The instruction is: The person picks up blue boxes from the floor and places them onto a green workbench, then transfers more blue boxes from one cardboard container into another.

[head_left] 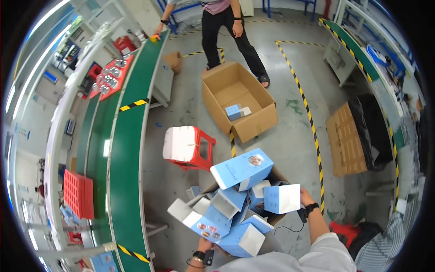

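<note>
My right grip (pixel 306 198) is clasped on the right edge of a small carton (pixel 280 199), which lies directly to its left; my fingers are mostly hidden behind it. Its long axis seems to run roughly left to right, blue side away from my right hand, white part toward it, and that hand is clearly the nearer one. My left grip (pixel 205 245) touches the lower edge of a printed blue box (pixel 210 223), its fingers tucked out of sight, so I can't say whether they close on it. Both pieces sit at the near side of a jumbled heap, below a long blue box (pixel 242 167). The small carton is pale blue and white; the printed one shows a row of round pictures, with a white flap (pixel 179 209) jutting to its upper left.
</note>
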Tool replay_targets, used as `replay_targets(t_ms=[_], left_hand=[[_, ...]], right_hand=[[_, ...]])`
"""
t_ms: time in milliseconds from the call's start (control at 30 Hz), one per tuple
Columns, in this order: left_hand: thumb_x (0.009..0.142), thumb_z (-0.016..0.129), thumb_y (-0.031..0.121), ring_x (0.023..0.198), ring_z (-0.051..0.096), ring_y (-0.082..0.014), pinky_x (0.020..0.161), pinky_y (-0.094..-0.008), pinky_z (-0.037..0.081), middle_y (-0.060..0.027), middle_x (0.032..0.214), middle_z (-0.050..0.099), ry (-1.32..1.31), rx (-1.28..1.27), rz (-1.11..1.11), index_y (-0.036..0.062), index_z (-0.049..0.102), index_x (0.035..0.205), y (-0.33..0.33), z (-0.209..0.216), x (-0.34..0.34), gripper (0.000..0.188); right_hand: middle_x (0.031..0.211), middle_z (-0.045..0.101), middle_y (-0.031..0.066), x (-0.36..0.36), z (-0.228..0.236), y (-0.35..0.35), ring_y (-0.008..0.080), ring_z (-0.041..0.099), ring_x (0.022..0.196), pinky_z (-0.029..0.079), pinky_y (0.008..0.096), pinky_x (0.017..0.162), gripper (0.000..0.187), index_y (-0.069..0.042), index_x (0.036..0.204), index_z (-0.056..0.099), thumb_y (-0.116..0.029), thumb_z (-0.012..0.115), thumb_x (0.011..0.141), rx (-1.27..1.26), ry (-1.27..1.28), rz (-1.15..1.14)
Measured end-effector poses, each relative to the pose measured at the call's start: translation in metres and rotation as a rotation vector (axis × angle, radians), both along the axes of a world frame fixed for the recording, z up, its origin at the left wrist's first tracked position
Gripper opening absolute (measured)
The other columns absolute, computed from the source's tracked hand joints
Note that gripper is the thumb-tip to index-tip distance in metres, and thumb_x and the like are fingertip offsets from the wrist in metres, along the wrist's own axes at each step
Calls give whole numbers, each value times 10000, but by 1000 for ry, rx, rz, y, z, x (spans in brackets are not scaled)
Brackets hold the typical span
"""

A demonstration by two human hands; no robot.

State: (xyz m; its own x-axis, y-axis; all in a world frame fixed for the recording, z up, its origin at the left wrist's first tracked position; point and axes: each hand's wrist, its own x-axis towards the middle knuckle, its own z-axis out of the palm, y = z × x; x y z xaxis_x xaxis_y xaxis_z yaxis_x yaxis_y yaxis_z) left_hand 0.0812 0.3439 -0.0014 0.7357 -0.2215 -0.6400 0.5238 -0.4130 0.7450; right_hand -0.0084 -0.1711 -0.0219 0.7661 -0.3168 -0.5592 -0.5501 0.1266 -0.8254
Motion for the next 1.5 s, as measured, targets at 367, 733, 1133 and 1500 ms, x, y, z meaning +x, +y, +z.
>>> replay_targets(t_ms=[367,733,1133,1500], left_hand=[[795,643,237,565,634,-185,491,-310,515,-138,834,647,19,21,-164,-9,557,1101,-133,67,75,402],[801,633,218,740,649,-208,599,-333,516,-133,942,653,20,102,-352,22,547,1159,-179,17,125,417],[797,661,240,901,613,-176,721,-302,500,-125,1122,617,143,-25,-462,23,492,1250,-165,-8,143,530],[779,674,232,983,603,-219,799,-325,494,-138,1145,611,96,-31,-373,8,481,1255,-166,17,130,561]], right_hand=[[935,665,119,-70,-54,-90,174,619,818,489,313,711,291,65,1018,613,-170,487,903,-154,-73,-541],[924,676,151,-59,-40,-110,214,649,822,502,337,651,297,66,1025,623,-169,482,910,-110,22,-674],[1006,662,145,-72,-16,-87,222,644,891,508,329,688,306,59,1103,591,-155,477,916,-117,80,-630],[1100,626,154,-60,-11,-90,234,633,943,521,335,725,355,47,1209,517,-170,430,941,-21,71,-651]])
